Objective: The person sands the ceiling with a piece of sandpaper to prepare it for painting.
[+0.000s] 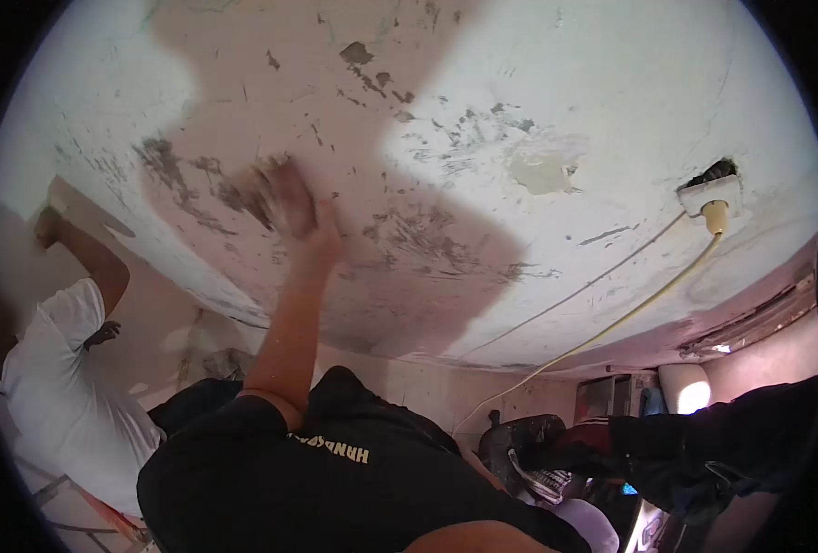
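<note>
My left hand [309,217] is raised against the damaged wall [446,55], smeared by motion. Its thumb shows on the right side, and the fingers seem bent over something brownish that I cannot make out. Around the hand, dark scuffs and scratch marks [418,230] run across the pale surface. A bare yellowish patch [542,172] lies further right, where the coating has come off. Part of my right arm [482,536] shows at the bottom edge, but my right hand is out of view.
To the left a co-worker in a white shirt [68,369] has one hand [47,226] raised at the adjoining wall. On the right, a socket [708,195] hangs from a hole, with a yellow cable [630,309] running down from its plug. Cluttered belongings [538,461] lie below.
</note>
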The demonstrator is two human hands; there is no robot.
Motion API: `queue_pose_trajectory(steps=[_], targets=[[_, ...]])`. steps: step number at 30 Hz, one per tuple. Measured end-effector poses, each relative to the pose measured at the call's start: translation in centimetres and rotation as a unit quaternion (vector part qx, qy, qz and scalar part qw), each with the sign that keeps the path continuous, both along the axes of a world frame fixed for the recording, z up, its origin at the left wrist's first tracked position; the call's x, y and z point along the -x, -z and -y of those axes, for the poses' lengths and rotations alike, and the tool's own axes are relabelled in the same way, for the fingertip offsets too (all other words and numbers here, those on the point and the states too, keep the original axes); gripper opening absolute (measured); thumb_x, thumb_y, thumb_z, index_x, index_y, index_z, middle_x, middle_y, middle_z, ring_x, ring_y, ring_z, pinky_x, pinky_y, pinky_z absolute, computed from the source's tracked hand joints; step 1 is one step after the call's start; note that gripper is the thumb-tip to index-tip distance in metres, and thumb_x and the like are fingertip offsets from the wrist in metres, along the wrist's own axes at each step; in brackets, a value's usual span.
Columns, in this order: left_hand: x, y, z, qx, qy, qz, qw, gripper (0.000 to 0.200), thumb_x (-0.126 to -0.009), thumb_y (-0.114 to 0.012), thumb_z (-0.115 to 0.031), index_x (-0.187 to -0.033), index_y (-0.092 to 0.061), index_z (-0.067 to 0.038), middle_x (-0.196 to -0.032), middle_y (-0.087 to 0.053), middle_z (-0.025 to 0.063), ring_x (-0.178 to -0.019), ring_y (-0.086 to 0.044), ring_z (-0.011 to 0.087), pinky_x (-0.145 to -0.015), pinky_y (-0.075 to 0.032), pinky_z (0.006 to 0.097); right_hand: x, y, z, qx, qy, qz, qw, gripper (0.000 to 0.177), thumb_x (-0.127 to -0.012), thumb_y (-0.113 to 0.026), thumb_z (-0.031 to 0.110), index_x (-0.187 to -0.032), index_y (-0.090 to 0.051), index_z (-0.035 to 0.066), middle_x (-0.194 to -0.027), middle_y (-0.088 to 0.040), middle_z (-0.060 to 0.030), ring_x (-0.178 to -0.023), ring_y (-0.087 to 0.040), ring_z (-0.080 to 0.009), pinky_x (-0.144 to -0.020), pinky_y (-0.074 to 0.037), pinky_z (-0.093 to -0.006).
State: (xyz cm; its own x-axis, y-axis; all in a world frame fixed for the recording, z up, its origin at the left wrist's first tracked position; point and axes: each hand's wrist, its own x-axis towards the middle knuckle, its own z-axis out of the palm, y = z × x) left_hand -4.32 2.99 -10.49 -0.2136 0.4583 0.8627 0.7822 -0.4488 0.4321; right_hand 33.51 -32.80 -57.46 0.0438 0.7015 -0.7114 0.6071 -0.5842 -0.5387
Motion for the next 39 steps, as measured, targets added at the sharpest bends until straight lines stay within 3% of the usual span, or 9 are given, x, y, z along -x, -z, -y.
queue_pose_trajectory(steps=[4,10,16,18,22,27,29,37,39], targets=[[-0.9,1.4,1.8,0.063,0.006,0.0,0.998,0.06,-0.095,-0.035,-0.018,-0.147,-0.013,0.002,-0.155,-0.003,0.0177,-0.143,0.001,0.032,-0.115,-0.002,0.0422,-0.2,0.6,-0.6,-0.007,-0.006,0.01,1.0,0.034,-0.083,-0.059,0.029,-0.107,-0.066,0.006,-0.104,-0.067,-0.0144,-0.098,-0.064,-0.0276,-0.086,-0.048,-0.0389],[1.7,-13.0,0.7,-0.079,0.054,0.045,0.994,0.053,-0.093,-0.042,-0.012,-0.143,-0.028,-0.001,-0.147,-0.032,0.0161,-0.137,-0.027,0.0309,-0.11,-0.021,0.039,-0.2,0.2,-0.6,-0.005,-0.011,0.018,1.0,0.034,-0.083,-0.059,0.029,-0.107,-0.066,0.007,-0.103,-0.067,-0.0147,-0.096,-0.064,-0.028,-0.085,-0.048,-0.0391],[-2.0,-10.4,2.3,-0.009,0.023,0.052,0.998,0.053,-0.091,-0.05,-0.013,-0.141,-0.035,-0.004,-0.142,-0.037,0.0218,-0.132,-0.034,0.0368,-0.107,-0.027,0.0421,0.1,0.3,-2.1,-0.004,-0.027,0.025,0.999,0.034,-0.082,-0.06,0.029,-0.107,-0.067,0.008,-0.102,-0.067,-0.015,-0.095,-0.064,-0.0284,-0.084,-0.048,-0.0393],[-3.7,-7.1,4.4,0.003,0.044,-0.024,0.999,0.057,-0.085,-0.055,-0.013,-0.139,-0.039,-0.004,-0.141,-0.035,0.0293,-0.132,-0.023,0.0528,-0.109,-0.006,0.0613,0.1,0.4,-2.4,-0.003,-0.03,0.027,0.999,0.034,-0.082,-0.06,0.029,-0.107,-0.067,0.008,-0.102,-0.067,-0.0151,-0.095,-0.065,-0.0285,-0.084,-0.048,-0.0393],[-3.8,-7.2,3.7,0.024,0.024,-0.05,0.998,0.059,-0.083,-0.058,-0.012,-0.139,-0.039,-0.004,-0.141,-0.036,0.0279,-0.132,-0.024,0.0535,-0.106,-0.003,0.0657,0.2,0.7,-3.2,-0.01,-0.03,0.03,0.999,0.034,-0.081,-0.06,0.029,-0.107,-0.067,0.009,-0.101,-0.067,-0.0153,-0.094,-0.065,-0.0288,-0.083,-0.049,-0.0394],[-0.9,-16.0,1.1,-0.156,0.024,0.022,0.987,0.053,-0.087,-0.052,-0.007,-0.139,-0.039,-0.004,-0.14,-0.038,0.0276,-0.128,-0.028,0.0557,-0.107,-0.021,0.0561,0.3,0.9,-2.9,-0.01,-0.036,0.032,0.999,0.034,-0.081,-0.06,0.029,-0.107,-0.067,0.01,-0.101,-0.067,-0.0155,-0.093,-0.065,-0.0291,-0.083,-0.049,-0.0396],[-0.7,-18.8,2.0,-0.163,0.08,0.076,0.98,0.047,-0.094,-0.041,-0.006,-0.14,-0.038,-0.007,-0.14,-0.044,0.0146,-0.129,-0.039,0.035,-0.107,-0.028,0.042,0.2,0.8,-3.3,-0.013,-0.039,0.032,0.999,0.034,-0.081,-0.06,0.029,-0.108,-0.067,0.01,-0.1,-0.067,-0.0156,-0.092,-0.065,-0.0293,-0.082,-0.049,-0.0397],[-0.2,-9.7,4.3,0.012,0.043,-0.057,0.997,0.047,-0.094,-0.036,-0.005,-0.141,-0.036,-0.005,-0.146,-0.037,0.012,-0.138,-0.026,0.0331,-0.115,-0.015,0.0403,0.7,2.0,-4.8,-0.021,-0.042,0.027,0.999,0.034,-0.08,-0.06,0.029,-0.108,-0.067,0.011,-0.099,-0.068,-0.016,-0.091,-0.066,-0.0298,-0.081,-0.05,-0.0399],[2.5,-11.6,2.1,-0.053,0.01,0.041,0.998,0.046,-0.095,-0.036,-0.009,-0.141,-0.035,-0.004,-0.144,-0.039,0.013,-0.135,-0.032,0.0326,-0.113,-0.02,0.039,0.4,1.8,-4.9,-0.02,-0.041,0.031,0.998,0.034,-0.08,-0.06,0.029,-0.108,-0.067,0.012,-0.099,-0.068,-0.0161,-0.09,-0.066,-0.0299,-0.081,-0.05,-0.04]])
